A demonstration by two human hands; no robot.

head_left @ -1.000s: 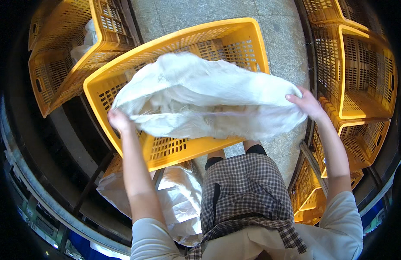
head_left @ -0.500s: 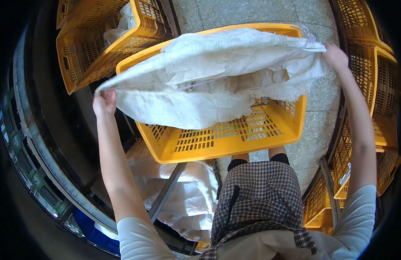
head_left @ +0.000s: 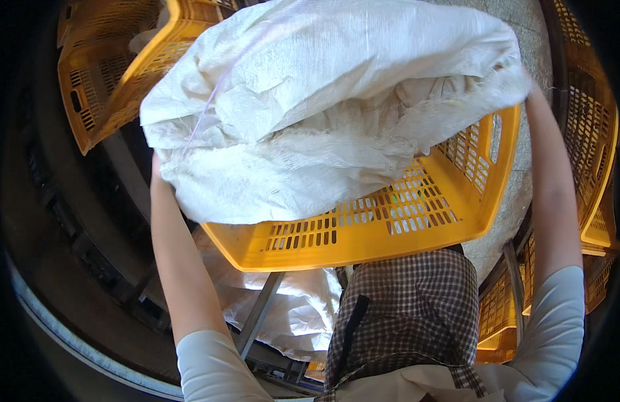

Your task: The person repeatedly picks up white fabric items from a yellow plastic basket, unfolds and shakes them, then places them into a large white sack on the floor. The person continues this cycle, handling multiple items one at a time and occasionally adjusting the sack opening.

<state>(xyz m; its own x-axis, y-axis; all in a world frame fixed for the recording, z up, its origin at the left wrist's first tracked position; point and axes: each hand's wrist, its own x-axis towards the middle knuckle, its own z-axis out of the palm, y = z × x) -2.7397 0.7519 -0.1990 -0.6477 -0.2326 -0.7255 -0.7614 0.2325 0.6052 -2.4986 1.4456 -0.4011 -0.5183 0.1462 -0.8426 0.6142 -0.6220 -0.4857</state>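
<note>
A crumpled white woven sack (head_left: 337, 87) with frayed edges lies over a yellow plastic crate (head_left: 323, 254), covering its far part. A thin purple string (head_left: 213, 107) runs across the sack's left side. My left hand (head_left: 157, 170) reaches under the sack's left edge, and the fingers are hidden there. At the right end of the sack and crate is my right hand (head_left: 532, 94), with its fingers also out of sight behind the cloth. The crate's slotted near wall and right end show below the sack.
Another yellow crate (head_left: 89, 87) stands at the far left beside dark metal framing. More yellow crates (head_left: 594, 141) are stacked along the right. White sheeting (head_left: 290, 315) lies below on the left, crossed by a metal bar (head_left: 260, 318). Grey stone floor (head_left: 517, 194) shows at right.
The sack has gone from being stretched between both hands to lying bunched over the crate. The crate now looks larger and closer. Both hands have slipped out of sight at the sack's ends.
</note>
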